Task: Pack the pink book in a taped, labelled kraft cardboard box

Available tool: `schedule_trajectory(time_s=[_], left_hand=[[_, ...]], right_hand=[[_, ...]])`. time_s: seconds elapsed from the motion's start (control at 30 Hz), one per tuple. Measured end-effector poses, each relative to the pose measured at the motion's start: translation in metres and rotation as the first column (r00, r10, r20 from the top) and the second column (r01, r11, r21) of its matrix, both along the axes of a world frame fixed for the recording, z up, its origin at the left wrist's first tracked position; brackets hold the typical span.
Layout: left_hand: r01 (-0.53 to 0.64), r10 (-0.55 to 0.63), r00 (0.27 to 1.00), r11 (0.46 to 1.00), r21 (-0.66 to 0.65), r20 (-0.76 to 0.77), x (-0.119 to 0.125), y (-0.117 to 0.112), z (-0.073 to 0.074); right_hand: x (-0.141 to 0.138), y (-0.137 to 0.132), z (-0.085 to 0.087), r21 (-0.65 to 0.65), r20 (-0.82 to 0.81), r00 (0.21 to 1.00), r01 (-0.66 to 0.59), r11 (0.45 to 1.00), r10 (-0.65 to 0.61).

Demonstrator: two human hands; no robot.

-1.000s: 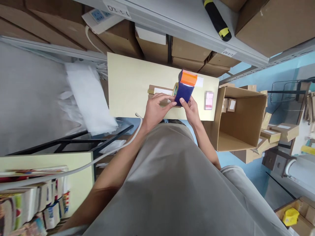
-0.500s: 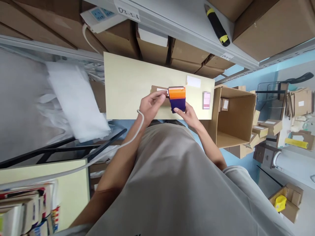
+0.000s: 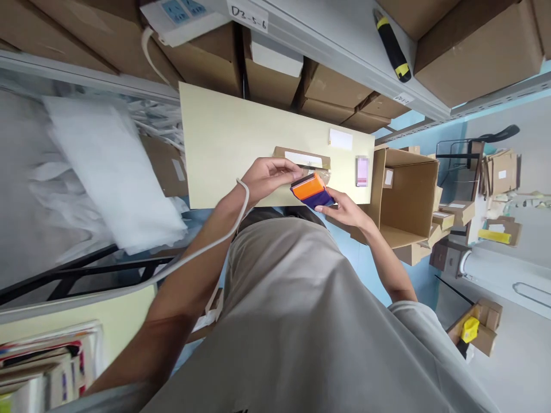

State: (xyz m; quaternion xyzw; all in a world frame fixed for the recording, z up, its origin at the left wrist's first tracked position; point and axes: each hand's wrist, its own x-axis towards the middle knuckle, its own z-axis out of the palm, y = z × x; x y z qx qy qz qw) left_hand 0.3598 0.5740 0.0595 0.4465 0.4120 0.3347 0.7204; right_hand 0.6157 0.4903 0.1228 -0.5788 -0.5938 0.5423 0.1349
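Observation:
My right hand (image 3: 344, 209) grips an orange and blue tape dispenser (image 3: 311, 191) at the near edge of the pale yellow table (image 3: 224, 149). My left hand (image 3: 269, 176) is closed in a pinch beside the dispenser, its fingertips at a strip of clear tape that runs to the dispenser. Just behind both hands lies a small flat cardboard box (image 3: 302, 159) with a white label on top. The dispenser is tilted and held slightly off the box.
A white label (image 3: 340, 139) and a pink phone (image 3: 362, 171) lie on the table to the right. An open cardboard carton (image 3: 404, 195) stands beside the table. Shelves with cartons, a power strip (image 3: 181, 14) and a utility knife (image 3: 392, 46) rise behind. White bags (image 3: 112, 172) are piled left.
The dispenser has come off the box toward me and tilted over. My left hand stays pinched at the box's near end. The view has shifted slightly.

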Motion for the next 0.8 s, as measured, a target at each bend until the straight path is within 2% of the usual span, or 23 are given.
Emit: schedule_trajectory(time_s=[0.23,0.4,0.53,0.63,0.8], left_hand=[[0.094,-0.093,0.996,0.993,-0.069,0.013,-0.013,-0.007,-0.012],[0.144,-0.144,0.99,0.981,-0.13,0.007,-0.023,-0.015,-0.024],[0.123,-0.129,0.991,0.975,-0.184,-0.02,-0.026,-0.021,-0.033],[0.086,-0.091,0.996,0.98,-0.18,-0.02,-0.026,-0.023,-0.036],[0.056,-0.047,0.997,0.983,-0.175,0.055,-0.025,-0.025,-0.035]], right_hand=[[-0.012,-0.007,0.004,-0.063,0.002,1.0,-0.01,0.998,0.01],[-0.022,-0.011,-0.004,-0.154,-0.019,0.998,0.06,0.986,-0.064],[-0.03,-0.01,-0.011,-0.211,-0.027,0.993,0.105,0.972,-0.113],[-0.03,-0.003,-0.005,-0.251,-0.013,0.997,0.067,0.966,-0.072],[-0.023,0.02,0.019,-0.259,0.083,0.992,-0.072,0.963,0.097]])
